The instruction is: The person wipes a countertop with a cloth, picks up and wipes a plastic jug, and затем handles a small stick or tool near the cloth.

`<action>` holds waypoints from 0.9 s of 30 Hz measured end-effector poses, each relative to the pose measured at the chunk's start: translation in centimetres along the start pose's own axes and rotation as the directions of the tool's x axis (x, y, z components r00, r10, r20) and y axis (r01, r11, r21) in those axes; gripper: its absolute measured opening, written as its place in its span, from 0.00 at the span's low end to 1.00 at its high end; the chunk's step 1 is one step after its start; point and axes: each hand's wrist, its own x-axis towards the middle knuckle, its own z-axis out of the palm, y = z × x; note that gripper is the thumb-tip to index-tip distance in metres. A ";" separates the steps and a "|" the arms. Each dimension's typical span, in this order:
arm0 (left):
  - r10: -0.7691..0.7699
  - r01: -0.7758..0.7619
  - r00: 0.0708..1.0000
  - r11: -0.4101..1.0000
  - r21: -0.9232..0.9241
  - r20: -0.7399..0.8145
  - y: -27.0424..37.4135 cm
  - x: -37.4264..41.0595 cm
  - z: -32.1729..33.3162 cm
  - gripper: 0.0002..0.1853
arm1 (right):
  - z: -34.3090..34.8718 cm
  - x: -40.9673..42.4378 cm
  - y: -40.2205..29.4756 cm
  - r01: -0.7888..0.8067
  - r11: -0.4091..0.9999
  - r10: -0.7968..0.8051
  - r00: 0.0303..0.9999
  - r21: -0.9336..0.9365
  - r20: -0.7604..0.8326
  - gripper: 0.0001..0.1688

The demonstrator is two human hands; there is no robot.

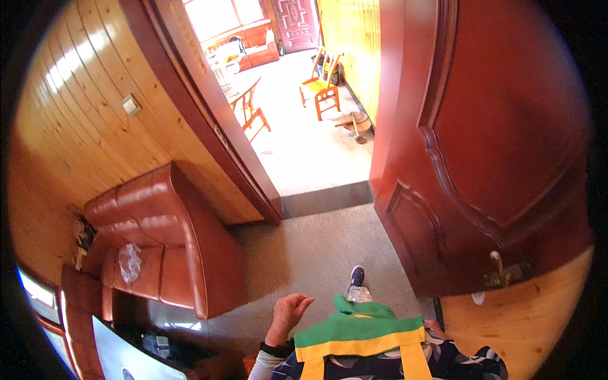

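Note:
My left hand (288, 314) hangs at my side with its fingers curled and nothing visible in them. A dark band rings its wrist below a pale sleeve. Little shows of my right hand (436, 327), partly hidden beside the edge of the green apron (361, 330); whether it holds anything cannot be told. The apron has yellow trim and yellow straps over a dark patterned top. One foot in a dark shoe (357, 275) is on the grey floor before the doorway's raised sill (327, 199).
A red door (513, 118) stands open at right. At left are a brown leather sofa (183, 251) with a clear plastic bag (130, 262) and a low dark table (166, 311). Beyond the doorway are wooden chairs (320, 90) and a dustpan-like object (357, 124) on the floor.

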 end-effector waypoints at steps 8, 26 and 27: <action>-0.302 0.277 0.888 0.953 0.120 0.348 -12.0 11.2 -0.4 0.16 | -7.5 13.8 -19.4 0.282 0.956 -0.287 0.956 -0.078 -0.061 0.12; -0.331 0.326 0.844 0.941 0.086 0.421 -29.2 38.6 -3.5 0.16 | -8.7 33.2 -46.2 0.062 0.757 -0.121 0.992 0.651 0.047 0.12; -0.503 0.629 0.755 0.736 -0.250 0.421 -28.4 41.9 -3.8 0.14 | -8.5 33.9 -45.4 -0.086 0.487 -0.022 0.994 0.869 0.110 0.12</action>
